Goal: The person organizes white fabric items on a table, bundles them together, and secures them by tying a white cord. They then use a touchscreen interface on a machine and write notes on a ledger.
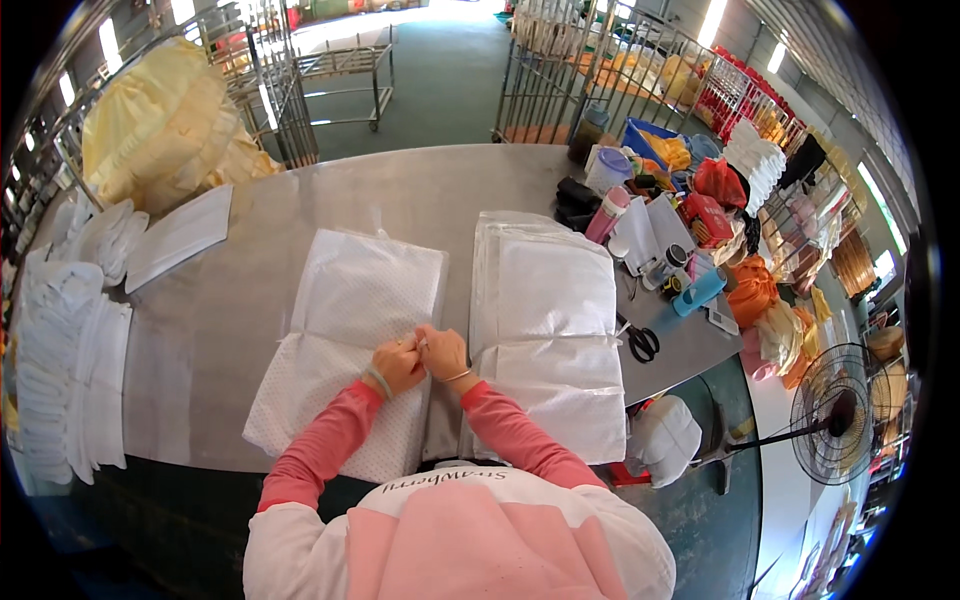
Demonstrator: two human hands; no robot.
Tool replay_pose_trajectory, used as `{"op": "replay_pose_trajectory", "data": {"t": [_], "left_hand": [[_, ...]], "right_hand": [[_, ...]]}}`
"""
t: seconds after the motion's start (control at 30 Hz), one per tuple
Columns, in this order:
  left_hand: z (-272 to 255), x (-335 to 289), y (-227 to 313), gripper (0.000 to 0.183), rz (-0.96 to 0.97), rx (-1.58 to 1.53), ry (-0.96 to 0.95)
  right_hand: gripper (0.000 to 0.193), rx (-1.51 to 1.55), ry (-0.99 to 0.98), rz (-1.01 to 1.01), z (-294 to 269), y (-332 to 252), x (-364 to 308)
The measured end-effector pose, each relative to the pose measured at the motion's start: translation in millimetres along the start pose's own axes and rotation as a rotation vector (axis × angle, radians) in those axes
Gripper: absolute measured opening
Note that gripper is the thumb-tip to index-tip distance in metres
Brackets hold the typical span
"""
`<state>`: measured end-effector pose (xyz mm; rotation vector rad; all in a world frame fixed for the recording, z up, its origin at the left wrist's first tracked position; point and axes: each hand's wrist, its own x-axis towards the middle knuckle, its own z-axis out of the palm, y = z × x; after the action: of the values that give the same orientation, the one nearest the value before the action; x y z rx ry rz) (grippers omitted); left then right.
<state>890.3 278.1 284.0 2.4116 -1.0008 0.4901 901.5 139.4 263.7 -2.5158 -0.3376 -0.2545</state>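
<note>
My left hand [398, 366] and my right hand [443, 353] meet over the right edge of a dotted white plastic bag stack [340, 365]. The fingers of both are closed and pressed together at the tips. A small whitish bit shows between them, too little to tell what it is. The dotted stack lies slightly turned on the table, with a crease across its middle. Just right of my hands, a second stack of clear plastic bags [545, 300] lies flat, shiny and creased across.
The grey table [240, 330] carries folded white cloths [70, 370] at the left and a flat white piece [180, 238] behind them. Black scissors [643, 345], a pink bottle [607, 214] and a blue bottle [700, 291] crowd its right end. A fan [838, 412] and a stool [667, 440] stand beyond.
</note>
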Motion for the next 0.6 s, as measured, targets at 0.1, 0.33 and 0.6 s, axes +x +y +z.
{"op": "replay_pose_trajectory", "data": {"t": [0.1,0.33,0.6], "left_hand": [[-2,-3,-2,0.008,-0.054,-0.007,-0.136],[-5,-1,-7,0.016,-0.220,-0.092,-0.280],[11,30,24,0.025,0.097,-0.098,-0.068]], "right_hand": [[0.023,0.019,0.066,0.297,24,36,1],[0.021,0.169,0.162,0.291,2,45,0],[0.043,0.755,-0.268,-0.067,-136,4,-46]]}}
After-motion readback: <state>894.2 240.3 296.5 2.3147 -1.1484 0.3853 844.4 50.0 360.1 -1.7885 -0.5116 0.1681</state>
